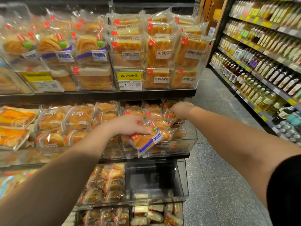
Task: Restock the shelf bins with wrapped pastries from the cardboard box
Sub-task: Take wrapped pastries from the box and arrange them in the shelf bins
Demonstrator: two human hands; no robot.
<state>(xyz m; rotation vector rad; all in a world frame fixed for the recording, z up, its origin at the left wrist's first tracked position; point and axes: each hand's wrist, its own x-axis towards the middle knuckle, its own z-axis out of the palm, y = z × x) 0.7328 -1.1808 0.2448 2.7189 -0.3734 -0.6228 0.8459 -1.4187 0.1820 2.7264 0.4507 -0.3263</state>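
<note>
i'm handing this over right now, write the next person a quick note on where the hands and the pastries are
Left hand: holds a wrapped pastry over the front of the middle-shelf clear bin.
Right hand: reaches into the back of that bin, on the packs there; grip not clear.
Done: that bin already holds several packs.
Left: set the held pastry in. The bin below looks almost empty. The cardboard box is not in view.

2 hands [130, 123], 1 held pastry [146, 138], 2 yellow price tags [129, 75].
</note>
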